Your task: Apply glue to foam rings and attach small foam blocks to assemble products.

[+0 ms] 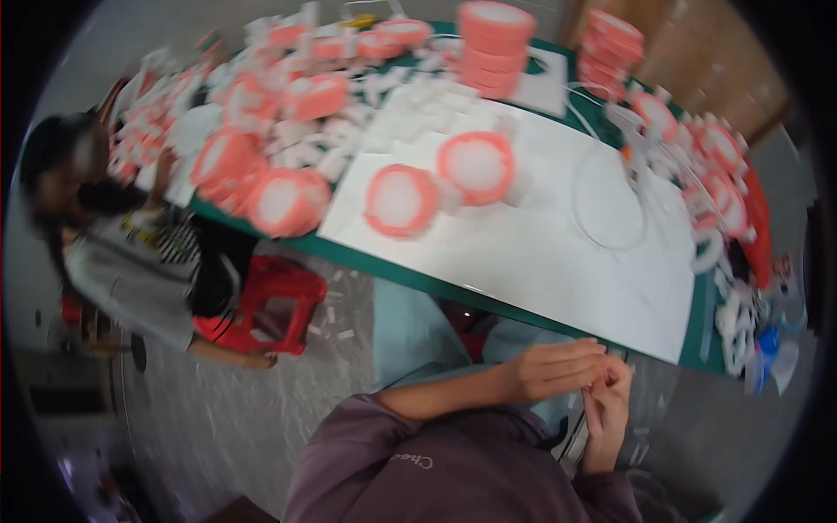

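My left hand (555, 371) and my right hand (608, 405) meet above my lap, just off the near edge of the green table (703, 340). The fingers of both hands are pressed together at the tips. Whatever lies between them, if anything, is too small or hidden to make out. Beyond my hands lies a large white board (540, 248). Two round pink pieces with white centres, a nearer one (399, 200) and a farther one (476, 167), rest side by side on the board, each with a whitish tab.
At the left, pink-and-white pieces (288, 202) lie heaped with small white blocks. Stacks of pink discs (495, 52) stand at the back. A white cable (641, 228) loops over the board's right side. Another person (131, 261) sits at the left by a red stool (279, 292).
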The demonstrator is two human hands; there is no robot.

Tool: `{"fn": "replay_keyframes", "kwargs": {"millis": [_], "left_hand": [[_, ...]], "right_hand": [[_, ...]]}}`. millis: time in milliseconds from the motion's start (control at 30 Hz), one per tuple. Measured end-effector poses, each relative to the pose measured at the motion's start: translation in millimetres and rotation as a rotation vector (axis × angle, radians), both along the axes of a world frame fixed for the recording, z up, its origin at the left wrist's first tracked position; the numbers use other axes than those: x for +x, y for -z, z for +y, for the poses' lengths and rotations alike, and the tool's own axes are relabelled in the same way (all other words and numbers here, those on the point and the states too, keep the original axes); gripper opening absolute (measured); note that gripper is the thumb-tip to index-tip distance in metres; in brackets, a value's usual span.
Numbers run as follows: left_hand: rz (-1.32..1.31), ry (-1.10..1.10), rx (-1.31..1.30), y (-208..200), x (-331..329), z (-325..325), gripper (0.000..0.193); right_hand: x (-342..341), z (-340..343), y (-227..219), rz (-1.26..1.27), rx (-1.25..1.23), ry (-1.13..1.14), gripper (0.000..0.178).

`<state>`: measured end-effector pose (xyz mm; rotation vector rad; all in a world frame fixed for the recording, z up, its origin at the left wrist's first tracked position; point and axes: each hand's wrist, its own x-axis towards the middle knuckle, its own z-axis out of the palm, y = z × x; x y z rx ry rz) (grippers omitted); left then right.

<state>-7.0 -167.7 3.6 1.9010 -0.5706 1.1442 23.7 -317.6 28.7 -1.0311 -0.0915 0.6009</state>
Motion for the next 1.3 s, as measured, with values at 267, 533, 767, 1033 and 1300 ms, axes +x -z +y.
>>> {"fn": "replay_keyframes", "kwargs": {"millis": [267, 533, 767, 1033, 1300], "left_hand": [[0.127, -0.043, -0.009, -12.5, 9.3, -36.1, 0.028], [0.459, 0.029, 0.108, -13.2, 33.6, -57.5, 0.038], [0.597, 0.144, -0.036, 19.1, -6.7, -26.3, 0.033], [0.710, 0.093, -0.125, 40.7, -35.4, -13.8, 0.023], [0.800, 0.045, -0.201, 59.0, -48.6, -4.3, 0.020]], "right_hand": [[24.1, -20.7, -1.2, 0.030, 0.134, -0.134, 0.009], [62.5, -63.8, 0.0, -0.266, -0.376, 0.277, 0.013], [203.3, -196.9, -29.2, -1.019, -1.242, 0.792, 0.022], [254.2, -236.7, 23.5, -1.298, -1.416, 0.687, 0.017], [240.6, -225.0, 3.1, -1.160, -1.288, 0.773, 0.018]]}}
